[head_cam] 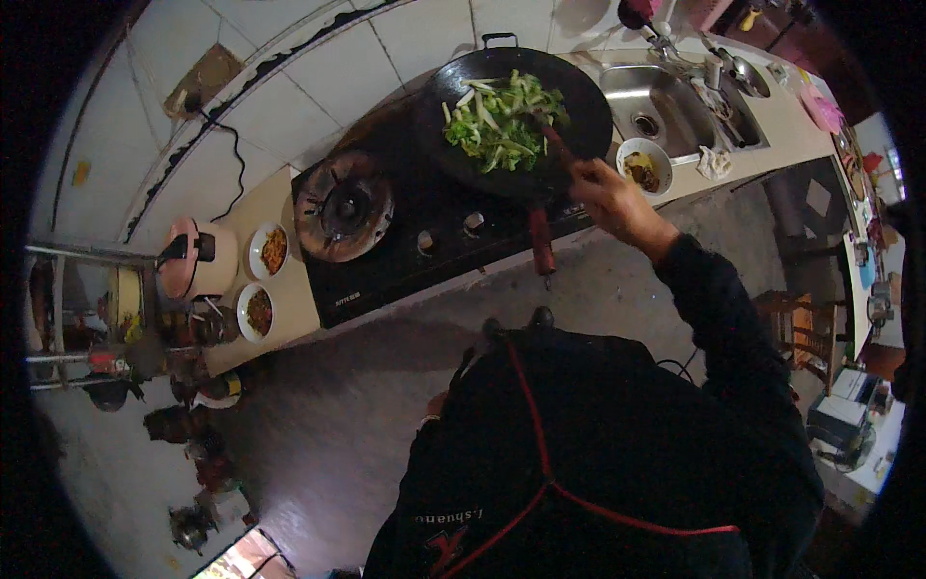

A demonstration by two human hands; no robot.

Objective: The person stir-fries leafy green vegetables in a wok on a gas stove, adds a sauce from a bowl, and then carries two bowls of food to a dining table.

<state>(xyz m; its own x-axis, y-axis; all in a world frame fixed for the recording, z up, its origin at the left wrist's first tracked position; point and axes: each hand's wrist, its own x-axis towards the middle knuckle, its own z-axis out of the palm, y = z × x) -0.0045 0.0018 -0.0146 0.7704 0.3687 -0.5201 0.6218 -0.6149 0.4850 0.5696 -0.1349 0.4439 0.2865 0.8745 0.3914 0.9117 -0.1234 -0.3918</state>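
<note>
A dark wok [587,94] sits on the right side of the black gas hob, its red-brown handle [541,242] pointing towards me. Chopped leafy greens [499,123] with pale stems lie inside it. My right hand [608,195] is closed around the reddish handle of a cooking utensil [558,145], whose far end is among the greens; its head is hidden there. Part of my left hand [434,409] shows low beside my body, away from the hob; its fingers cannot be made out. A white bowl [662,186] with yellow and brown food stands just right of the wok.
An uncovered burner [347,206] is left of the wok. Two food-filled bowls [251,253] [242,326] stand near a pink rice cooker [221,253] on the left counter. A steel sink [665,94] and a cloth [715,163] are to the right. A wooden chair [817,336] stands further right.
</note>
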